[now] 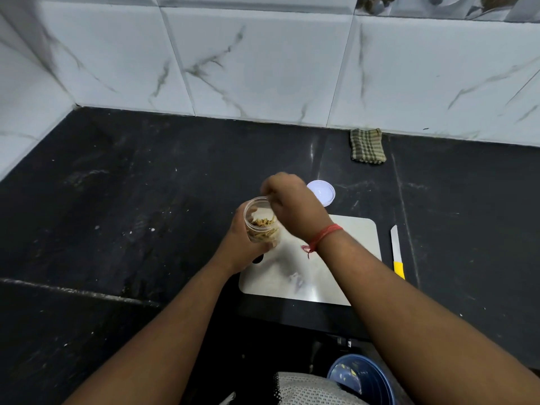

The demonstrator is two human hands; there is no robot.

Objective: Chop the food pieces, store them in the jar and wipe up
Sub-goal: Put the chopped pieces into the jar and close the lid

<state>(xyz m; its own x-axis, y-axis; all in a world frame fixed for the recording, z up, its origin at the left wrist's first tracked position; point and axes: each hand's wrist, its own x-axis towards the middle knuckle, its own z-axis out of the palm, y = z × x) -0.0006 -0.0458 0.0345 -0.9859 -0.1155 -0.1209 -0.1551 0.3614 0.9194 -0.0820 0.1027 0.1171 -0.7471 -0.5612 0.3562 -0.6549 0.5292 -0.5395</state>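
From my seat I see the left hand (pixel 238 244) wrapped round a clear plastic jar (pixel 261 222), fingers curled about its wall and holding it tilted, mouth up and leaning toward the far side, just over the left edge of the white cutting board (pixel 344 258). The jar is partly filled with chopped food pieces (pixel 264 226), pale yellow-brown strips piled in its lower half.

The right hand (pixel 292 200) hovers over the jar's mouth, knuckles toward me and fingertips bunched and pointing down at the opening (it is blurred, so I cannot tell whether anything is pinched between them). A red thread (pixel 324 233) circles that wrist.

The board lies flat on the black counter (pixel 131 200), its surface bare apart from a faint smear. The jar's white lid (pixel 323 191) sits on the counter just beyond the board's far edge, partly hidden by the right hand. A knife (pixel 396 252) with a yellow handle lies just beside the board's right edge, blade pointing away. A folded checked cloth (pixel 367 146) rests against the tiled wall (pixel 263 68), well apart from the board.
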